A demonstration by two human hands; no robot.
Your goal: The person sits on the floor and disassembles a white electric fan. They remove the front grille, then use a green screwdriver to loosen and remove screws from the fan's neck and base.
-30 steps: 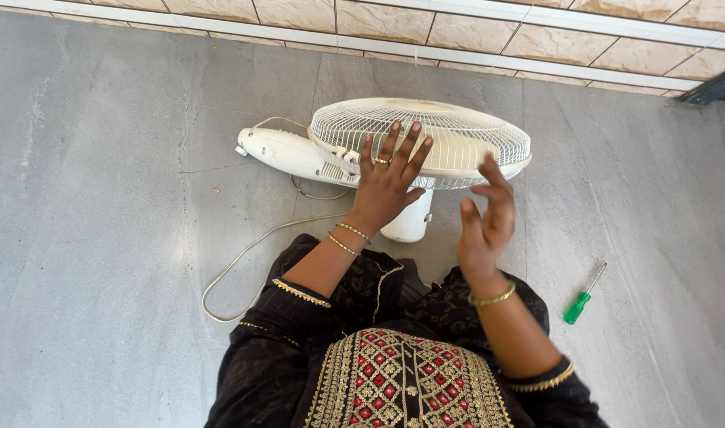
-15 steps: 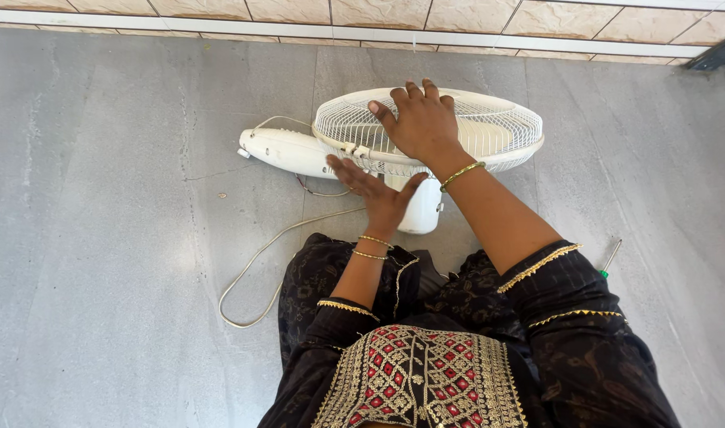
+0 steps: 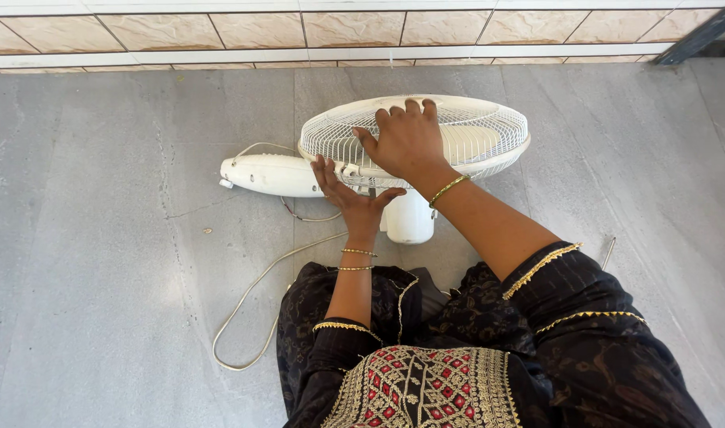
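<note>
A white fan lies on the grey floor with its round wire grille facing up and its motor housing toward me. My right hand lies palm down on top of the grille, fingers curled over the wires. My left hand reaches the grille's near left rim, fingers spread and touching the rim next to a small clip. The fan's long white base sticks out to the left.
The fan's white cord loops across the floor to my left knee. A thin metal screwdriver shaft shows by my right sleeve, its handle hidden. A tiled wall runs along the far edge of the floor.
My right hand went from the air down onto the grille and stays there. My left hand dropped from the grille top to its near left rim. The view shifted slightly.
</note>
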